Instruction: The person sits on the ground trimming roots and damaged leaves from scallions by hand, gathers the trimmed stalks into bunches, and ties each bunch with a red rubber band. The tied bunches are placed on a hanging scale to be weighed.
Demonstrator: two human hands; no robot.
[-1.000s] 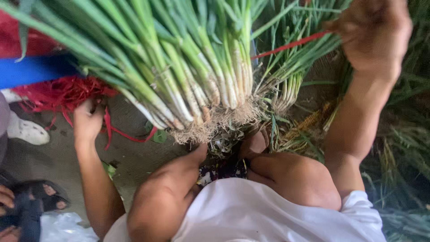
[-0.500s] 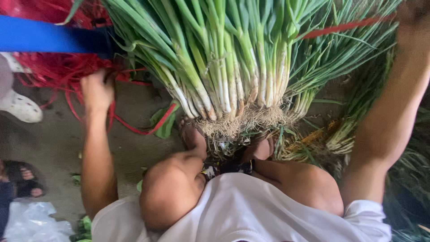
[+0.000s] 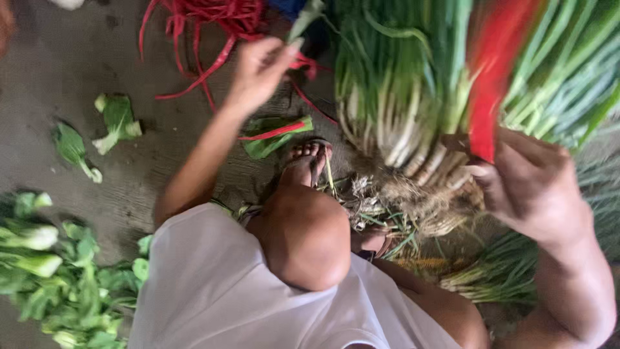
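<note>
Two hands worked: right hand [image 3: 533, 187] fingers closed on red band [image 3: 494, 71] against spring onion bunch [image 3: 413, 97]; left hand [image 3: 258, 68] pinched red string [image 3: 206, 39] above floor [image 3: 77, 58].

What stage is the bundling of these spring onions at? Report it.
Done: the spring onions are gathered into one thick bundle, roots together. In hand: the right hand pinches a red band against the bundle, while the left hand reaches into the loose red bands on the floor. Left: no band is seen tied around the bundle, and more onions lie below.
</note>
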